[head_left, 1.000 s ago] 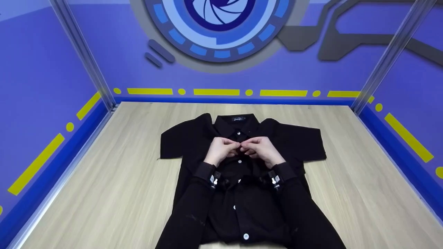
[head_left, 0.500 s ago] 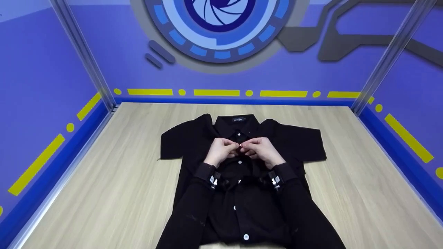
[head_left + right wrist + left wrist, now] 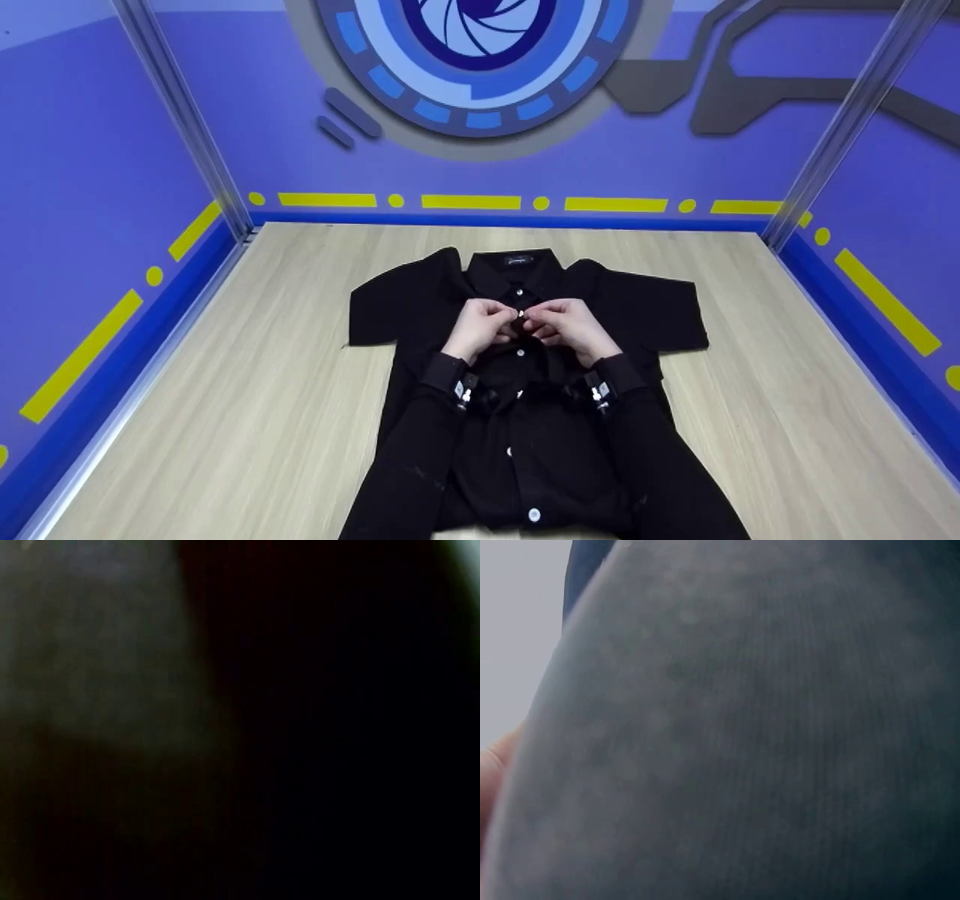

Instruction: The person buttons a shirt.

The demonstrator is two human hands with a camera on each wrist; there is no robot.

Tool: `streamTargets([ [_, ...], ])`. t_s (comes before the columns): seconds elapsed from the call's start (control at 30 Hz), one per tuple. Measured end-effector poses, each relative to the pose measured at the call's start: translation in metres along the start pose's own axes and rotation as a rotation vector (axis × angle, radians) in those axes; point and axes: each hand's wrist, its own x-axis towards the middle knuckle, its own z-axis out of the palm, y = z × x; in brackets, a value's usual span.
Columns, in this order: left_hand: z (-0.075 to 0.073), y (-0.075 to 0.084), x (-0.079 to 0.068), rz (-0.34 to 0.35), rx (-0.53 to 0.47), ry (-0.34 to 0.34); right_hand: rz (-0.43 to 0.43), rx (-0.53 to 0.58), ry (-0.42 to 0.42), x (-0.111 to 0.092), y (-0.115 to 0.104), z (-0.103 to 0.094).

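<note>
Pinching black short-sleeved fabric shirt (image 3: pixel 544 435) with left hand (image 3: pixel 480 325) and right hand (image 3: pixel 565 324), either side of small round white button (image 3: pixel 520 314), on collar-to-hem axis, near both.

We find ourselves at a purpose-built, booth-like workstation. A wood-grain worktop (image 3: pixel 225 390) is enclosed by a back panel (image 3: pixel 232 97) along its far edge, a left panel (image 3: pixel 67 187) and a right panel (image 3: pixel 900 210), all printed in purple and blue. We see a metal post (image 3: pixel 186 116) by the far left corner and a second post (image 3: pixel 852 116) by the far right. A round, machine-like emblem (image 3: pixel 480 94) and yellow dashes (image 3: pixel 471 202) give it a technical look. Whether a lab or workshop surrounds it, we cannot tell.
</note>
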Motion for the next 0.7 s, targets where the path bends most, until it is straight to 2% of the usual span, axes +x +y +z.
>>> streamTargets([
  [0.5,0.000,0.002,-0.001,0.001,0.046,-0.016,-0.011,-0.007,-0.002,0.001,0.003,0.000],
  [0.63,-0.001,0.016,-0.011,-0.015,0.041,-0.043,-0.010,-0.003,-0.017,-0.002,-0.001,0.000],
  [0.7,-0.001,0.016,-0.012,-0.015,0.030,-0.045,-0.005,0.004,-0.027,-0.002,-0.001,0.000],
])
